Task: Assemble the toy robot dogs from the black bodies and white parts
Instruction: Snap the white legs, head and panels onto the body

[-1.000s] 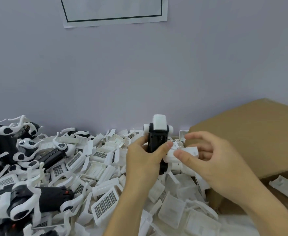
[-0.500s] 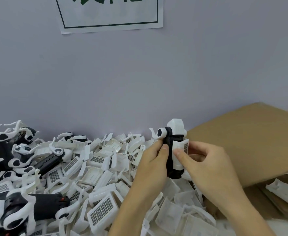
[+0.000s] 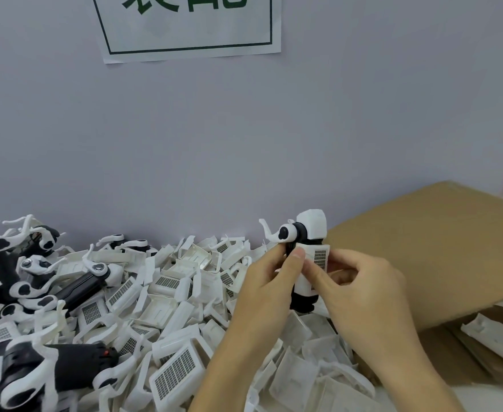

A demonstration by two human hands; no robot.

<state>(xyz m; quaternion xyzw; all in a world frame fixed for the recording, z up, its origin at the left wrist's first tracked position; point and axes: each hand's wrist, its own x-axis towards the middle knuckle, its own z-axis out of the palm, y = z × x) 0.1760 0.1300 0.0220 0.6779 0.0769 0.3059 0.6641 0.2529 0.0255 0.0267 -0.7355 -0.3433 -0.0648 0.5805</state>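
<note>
Toy robot dog [image 3: 305, 263] upright, pinched between both hands' fingers [image 3: 296, 261].

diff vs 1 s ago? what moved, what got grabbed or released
The black body has turned from front-on to side-on in the left hand. The white grille part, earlier held beside it, is now pressed onto its side by the right hand. Nothing released; the loose-parts pile is unchanged.

black body [image 3: 303, 301]: turned side-on | white panel [image 3: 314, 270]: now pressed onto it | right hand [image 3: 360, 295]: thumb on panel
</note>
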